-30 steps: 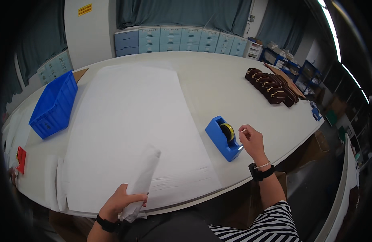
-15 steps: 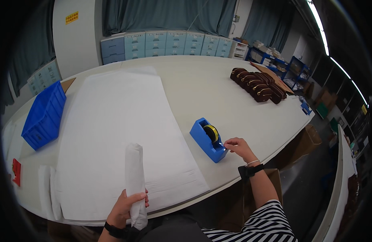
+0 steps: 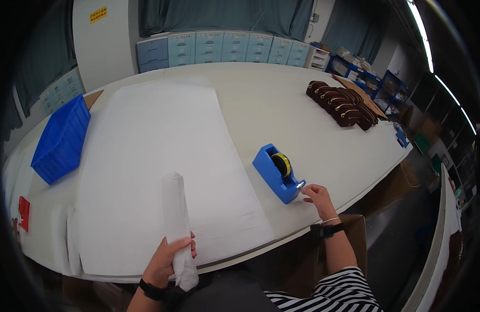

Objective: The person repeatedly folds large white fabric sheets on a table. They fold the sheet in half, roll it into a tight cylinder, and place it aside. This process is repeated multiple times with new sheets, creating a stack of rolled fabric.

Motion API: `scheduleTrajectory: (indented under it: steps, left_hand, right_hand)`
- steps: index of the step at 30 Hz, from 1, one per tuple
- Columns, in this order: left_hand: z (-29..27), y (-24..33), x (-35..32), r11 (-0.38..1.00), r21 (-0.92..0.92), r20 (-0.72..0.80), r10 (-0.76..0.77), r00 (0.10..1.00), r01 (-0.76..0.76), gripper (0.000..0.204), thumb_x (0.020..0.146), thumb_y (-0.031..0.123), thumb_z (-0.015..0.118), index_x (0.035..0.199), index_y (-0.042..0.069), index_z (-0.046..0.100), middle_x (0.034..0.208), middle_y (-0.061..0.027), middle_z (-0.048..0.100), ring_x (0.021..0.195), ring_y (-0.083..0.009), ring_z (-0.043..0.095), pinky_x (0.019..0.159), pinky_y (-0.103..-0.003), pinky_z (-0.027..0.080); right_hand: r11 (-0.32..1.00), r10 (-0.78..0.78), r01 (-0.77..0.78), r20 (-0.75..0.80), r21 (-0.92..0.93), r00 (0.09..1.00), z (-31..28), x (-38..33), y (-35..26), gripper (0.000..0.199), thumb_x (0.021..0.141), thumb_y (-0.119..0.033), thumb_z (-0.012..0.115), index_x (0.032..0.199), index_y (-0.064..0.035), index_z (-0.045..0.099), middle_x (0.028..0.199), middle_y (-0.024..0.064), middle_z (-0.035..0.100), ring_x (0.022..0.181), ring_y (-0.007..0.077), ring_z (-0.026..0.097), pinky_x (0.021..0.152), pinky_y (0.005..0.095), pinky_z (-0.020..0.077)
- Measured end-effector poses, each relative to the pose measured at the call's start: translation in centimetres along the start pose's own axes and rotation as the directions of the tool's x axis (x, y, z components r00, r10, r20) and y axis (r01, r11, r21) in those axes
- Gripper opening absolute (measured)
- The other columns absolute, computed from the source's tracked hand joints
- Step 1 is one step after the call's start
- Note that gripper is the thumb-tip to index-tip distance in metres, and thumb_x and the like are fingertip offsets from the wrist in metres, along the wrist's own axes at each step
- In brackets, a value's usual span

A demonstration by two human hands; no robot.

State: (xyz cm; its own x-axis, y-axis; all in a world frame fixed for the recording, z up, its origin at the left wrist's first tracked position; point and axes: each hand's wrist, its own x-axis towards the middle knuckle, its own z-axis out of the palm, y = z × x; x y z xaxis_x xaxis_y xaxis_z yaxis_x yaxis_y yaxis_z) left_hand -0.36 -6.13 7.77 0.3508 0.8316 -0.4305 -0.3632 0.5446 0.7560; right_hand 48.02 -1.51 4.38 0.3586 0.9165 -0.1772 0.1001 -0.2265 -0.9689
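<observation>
My left hand (image 3: 169, 255) is wrapped round the lower part of a slim white paper-wrapped roll (image 3: 175, 205), held nearly upright over the table's front edge. Beneath and beyond it lie large white paper sheets (image 3: 146, 140). To the right of the sheets stands a blue tape dispenser (image 3: 275, 177) with a yellow-and-black tape roll (image 3: 282, 163) in it. My right hand (image 3: 319, 199) is at the dispenser's front end, thumb and forefinger pinched together on the shiny clear tape end (image 3: 301, 185).
A blue plastic bin (image 3: 63, 138) sits on the table's left side, with a red object (image 3: 24, 213) nearer me. Several dark brown zipped pouches (image 3: 341, 104) lie at the far right. Below the table's right edge stand open cardboard boxes (image 3: 357, 234). Drawer cabinets (image 3: 208, 47) line the back.
Relative to the dispenser, my right hand has drawn slightly toward me and to the right, fingers still pinched. My left hand keeps hold of the roll. The whole view has shifted slightly.
</observation>
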Motion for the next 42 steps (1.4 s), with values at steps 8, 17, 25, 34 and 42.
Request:
scheduleTrajectory:
  steps: [8, 17, 25, 34, 42]
  left_hand:
    - [1.6, 0.9, -1.6, 1.000, -0.026, 0.007, 0.005, 1.000, -0.005, 0.035, 0.089, 0.018, 0.075, 0.115, 0.001, 0.059, 0.083, -0.0063, 0.064, 0.073, -0.0175, 0.066, 0.068, -0.031, 0.055]
    - [1.8, 1.1, -3.6, 0.973, 0.185, -0.108, 0.160, 0.981, -0.139, 0.036, 0.086, 0.022, 0.081, 0.111, -0.001, 0.067, 0.091, -0.0064, 0.069, 0.079, -0.0152, 0.067, 0.071, -0.030, 0.054]
    - [0.3, 0.5, -4.2, 0.924, 0.288, -0.174, 0.310, 0.935, -0.252, 0.032, 0.085, 0.021, 0.081, 0.107, -0.001, 0.070, 0.090, -0.0066, 0.071, 0.080, -0.0132, 0.068, 0.072, -0.029, 0.053]
    - [1.1, 0.3, -4.2, 0.771, 0.519, -0.190, 0.524, 0.830, -0.368, 0.046, 0.081, 0.017, 0.083, 0.120, 0.001, 0.064, 0.109, -0.0093, 0.073, 0.101, -0.0175, 0.068, 0.088, -0.033, 0.054]
    - [1.3, 0.1, -4.2, 0.688, 0.633, -0.193, 0.585, 0.788, -0.356, 0.059, 0.079, 0.020, 0.086, 0.127, 0.002, 0.058, 0.114, -0.0113, 0.072, 0.104, -0.0190, 0.069, 0.089, -0.035, 0.054]
  right_hand:
    - [0.872, -0.454, 0.423, -0.082, -0.244, 0.887, 3.5, -5.0, -4.4, 0.007, 0.088, -0.005, 0.071, 0.087, 0.0008, 0.068, 0.092, 0.0064, 0.065, 0.076, 0.0144, 0.063, 0.067, 0.0277, 0.0523]
    - [0.727, -0.514, 0.685, 0.697, 0.044, 0.501, 22.8, -14.5, -12.1, 0.005, 0.090, -0.010, 0.072, 0.092, -0.0051, 0.071, 0.085, 0.0045, 0.068, 0.075, 0.0145, 0.066, 0.062, 0.0264, 0.0499]
    - [0.575, -0.597, 0.818, 0.687, 0.007, 0.414, 26.3, -15.2, -12.5, 0.010, 0.087, -0.018, 0.074, 0.086, -0.0085, 0.070, 0.079, 0.0034, 0.067, 0.065, 0.0191, 0.064, 0.056, 0.0308, 0.0489]
    - [0.371, -0.710, 0.918, 0.594, -0.143, 0.379, 27.8, -15.4, -12.0, 0.008, 0.080, -0.015, 0.079, 0.081, -0.0095, 0.073, 0.066, 0.0022, 0.068, 0.058, 0.0183, 0.064, 0.054, 0.0299, 0.0476]
    - [0.234, -0.698, 0.943, 0.635, -0.237, 0.333, 28.0, -15.1, -13.0, 0.012, 0.079, -0.021, 0.080, 0.074, -0.0117, 0.073, 0.060, 0.0011, 0.066, 0.055, 0.0174, 0.063, 0.054, 0.0315, 0.0419]
